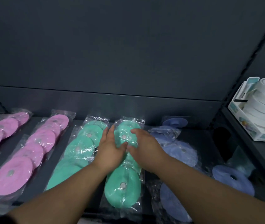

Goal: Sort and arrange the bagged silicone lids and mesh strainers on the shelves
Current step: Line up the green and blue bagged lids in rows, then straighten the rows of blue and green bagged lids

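Note:
Bagged silicone lids lie in rows on a dark shelf (60, 152): two pink rows (36, 143) on the left, two green rows in the middle, blue ones (181, 152) on the right. Both my hands are on the right green row (125, 186). My left hand (110, 151) lies along the left edge of a green bag near the back, fingers straight. My right hand (144, 144) rests on the same bag's right side with fingers spread flat. The thumbs nearly meet over the lid. The left green row (80, 147) lies untouched beside it.
The shelf's back wall (128, 104) rises just behind the rows. On the neighbouring shelf at the right stands a white box of stacked white rings (261, 110). Loose blue lids (232, 180) lie unevenly at the right end.

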Demonstrator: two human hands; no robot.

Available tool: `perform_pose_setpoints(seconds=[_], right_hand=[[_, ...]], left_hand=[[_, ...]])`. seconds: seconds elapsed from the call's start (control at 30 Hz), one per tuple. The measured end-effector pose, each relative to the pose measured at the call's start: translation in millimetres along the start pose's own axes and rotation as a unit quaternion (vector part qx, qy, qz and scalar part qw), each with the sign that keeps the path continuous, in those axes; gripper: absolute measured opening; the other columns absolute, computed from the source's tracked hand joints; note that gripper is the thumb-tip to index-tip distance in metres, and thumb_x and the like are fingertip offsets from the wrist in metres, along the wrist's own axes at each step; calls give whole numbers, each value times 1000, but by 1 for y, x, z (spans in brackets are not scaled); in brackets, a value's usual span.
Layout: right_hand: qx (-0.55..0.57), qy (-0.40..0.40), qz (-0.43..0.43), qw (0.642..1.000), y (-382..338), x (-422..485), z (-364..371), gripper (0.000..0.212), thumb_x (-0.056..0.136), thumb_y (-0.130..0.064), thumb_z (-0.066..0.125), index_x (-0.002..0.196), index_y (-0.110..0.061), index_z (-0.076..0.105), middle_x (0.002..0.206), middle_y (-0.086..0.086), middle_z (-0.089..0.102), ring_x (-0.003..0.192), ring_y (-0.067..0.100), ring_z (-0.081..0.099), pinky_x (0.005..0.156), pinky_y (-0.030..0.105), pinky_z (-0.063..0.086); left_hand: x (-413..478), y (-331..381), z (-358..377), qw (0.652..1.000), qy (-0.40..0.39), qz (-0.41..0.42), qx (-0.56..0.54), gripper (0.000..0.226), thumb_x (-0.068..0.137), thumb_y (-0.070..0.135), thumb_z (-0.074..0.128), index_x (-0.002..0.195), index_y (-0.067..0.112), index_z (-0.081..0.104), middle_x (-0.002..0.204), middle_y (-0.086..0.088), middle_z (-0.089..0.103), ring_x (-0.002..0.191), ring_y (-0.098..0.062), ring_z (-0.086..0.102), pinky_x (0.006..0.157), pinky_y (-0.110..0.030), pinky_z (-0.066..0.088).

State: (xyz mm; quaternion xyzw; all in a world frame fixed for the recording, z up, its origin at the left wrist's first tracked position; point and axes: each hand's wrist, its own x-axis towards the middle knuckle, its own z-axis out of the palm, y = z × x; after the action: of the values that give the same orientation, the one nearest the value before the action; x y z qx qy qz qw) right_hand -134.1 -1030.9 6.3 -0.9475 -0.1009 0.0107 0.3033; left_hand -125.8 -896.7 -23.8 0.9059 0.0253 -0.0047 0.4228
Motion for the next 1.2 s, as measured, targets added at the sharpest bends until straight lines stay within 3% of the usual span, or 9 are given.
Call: perform_pose_setpoints(seconds=[0.07,0.2,0.3,0.43,0.57,0.73,0.9,1.1,1.2], right_hand=[[7,1,36,999,0,18,6,52,95,-21,51,143,-12,35,148,7,37,135,20,36,109,22,25],[-33,-34,94,994,9,37,21,45,95,-16,46,139,-8,40,145,12,38,134,22,36,109,24,27],[-55,-57,105,991,13,38,26,36,94,-13,44,129,-6,49,135,13,46,129,25,40,105,25,32],[-28,-16,76,997,1,27,16,39,97,-13,40,135,-9,46,144,11,41,133,23,38,105,20,28],[25,156,19,987,-2,21,-17,26,91,-16,53,115,-15,65,120,-2,58,106,5,53,88,-6,24],[-36,237,116,964,45,18,-73,28,85,-10,64,113,-14,65,115,0,56,96,8,52,75,-10,24],[-45,205,228,951,88,9,-91,33,83,-13,66,116,-14,62,122,9,55,113,23,54,85,7,27],[-32,62,346,936,100,-30,-88,68,76,-44,72,134,-22,45,133,7,51,120,24,52,98,28,41],[-74,117,344,929,99,-75,-82,81,73,-61,65,142,-30,34,151,-2,32,138,23,31,112,45,28]], left_hand=[[18,-4,1,998,-36,-31,-33,76,88,31,61,149,29,15,157,-2,9,141,-23,23,110,-29,26],[28,-12,4,986,-99,-72,-109,68,82,28,61,142,33,31,137,-10,49,97,-24,63,79,-38,55],[27,-15,6,993,-115,-24,-24,63,90,23,57,146,20,28,145,-3,38,127,-20,45,102,-24,35],[28,-14,2,992,-85,92,31,65,92,32,51,148,19,20,155,-6,14,141,-18,19,108,-18,15],[36,-15,6,946,-120,210,214,85,76,68,13,150,27,6,158,0,-7,145,-20,-5,116,-31,0],[40,-21,14,916,-188,190,298,74,88,68,22,149,34,0,158,5,-14,145,-19,-13,116,-40,-6],[42,11,14,953,-83,266,121,74,79,62,30,138,21,44,147,-2,36,136,-21,31,108,-20,12],[42,43,44,945,-158,277,74,65,90,40,55,146,32,24,156,7,12,142,-12,13,110,-19,13],[41,50,55,948,-140,272,91,63,91,34,56,146,29,25,156,5,12,142,-15,13,111,-19,11]])
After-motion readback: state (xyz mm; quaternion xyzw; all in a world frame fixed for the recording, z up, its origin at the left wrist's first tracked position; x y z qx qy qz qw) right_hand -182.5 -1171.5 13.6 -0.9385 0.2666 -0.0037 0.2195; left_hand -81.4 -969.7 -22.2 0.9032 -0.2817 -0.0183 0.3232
